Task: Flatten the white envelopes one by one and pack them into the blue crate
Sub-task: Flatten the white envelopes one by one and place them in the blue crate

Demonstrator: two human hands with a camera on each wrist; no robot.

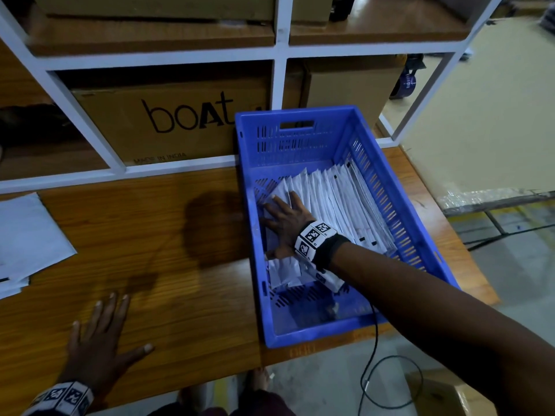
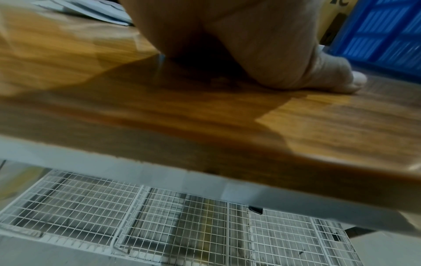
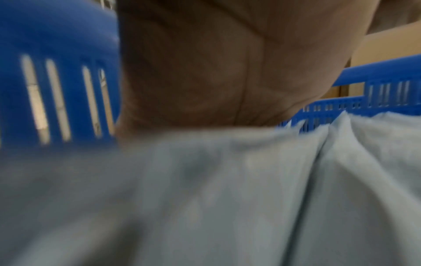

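My right hand (image 1: 285, 225) inside blue slotted plastic crate (image 1: 399, 187), fingers spread flat, pressing down on white paper envelope (image 1: 283, 273) at crate's left side. More white envelopes (image 1: 339, 199) stand packed in row along right wall. My left hand (image 1: 99, 340) flat on wooden table (image 1: 168, 235), fingers straight, holding nothing. Loose envelope stack (image 1: 24, 238) at table's left. Cardboard box (image 1: 168, 115) on shelf behind.

White envelopes (image 1: 336, 199) leaning in blue crate (image 1: 300, 115)
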